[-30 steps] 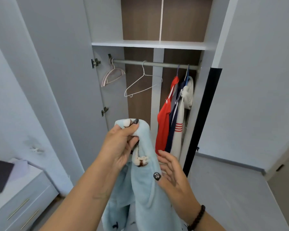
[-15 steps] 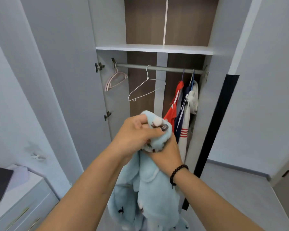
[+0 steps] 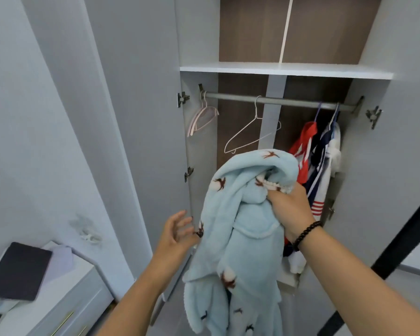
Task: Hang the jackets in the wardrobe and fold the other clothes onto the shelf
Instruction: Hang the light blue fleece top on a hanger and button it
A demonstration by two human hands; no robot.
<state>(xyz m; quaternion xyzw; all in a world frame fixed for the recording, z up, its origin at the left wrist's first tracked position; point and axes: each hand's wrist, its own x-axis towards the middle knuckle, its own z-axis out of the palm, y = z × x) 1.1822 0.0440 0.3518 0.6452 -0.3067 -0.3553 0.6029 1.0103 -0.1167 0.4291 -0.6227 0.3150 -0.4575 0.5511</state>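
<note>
**Fleece garment held before open wardrobe**

Head view. Lower part of the pale blue fleece garment [image 3: 238, 229] cut off at the bottom edge; kind of garment not determinable from the bunched folds. Held up in front of the wardrobe's hanging space, below the rail [image 3: 277, 101], not on any hanger. Plush, thick pile, scattered with small brown and white motifs; a white scalloped trim showing at the gripped fold.

Right hand [image 3: 289, 207] clamped on the upper bunch of the fleece, fingers buried in the fabric and mostly hidden; beaded dark bracelet at the wrist. Left hand [image 3: 177, 235] with fingers spread and loose, just at the garment's left edge; contact with the fabric not determinable.

On the rail: pink hanger [image 3: 203, 118] at the left end, thin white wire hanger [image 3: 251, 134] near the middle, both bare. At the right end, red, navy and white clothes [image 3: 318, 161], partly hidden behind the fleece and the right hand.

White shelf [image 3: 284, 69] above the rail. Grey drawer unit [image 3: 66, 301] at the lower left corner, cut off, bearing a dark flat item of unclear kind.
</note>
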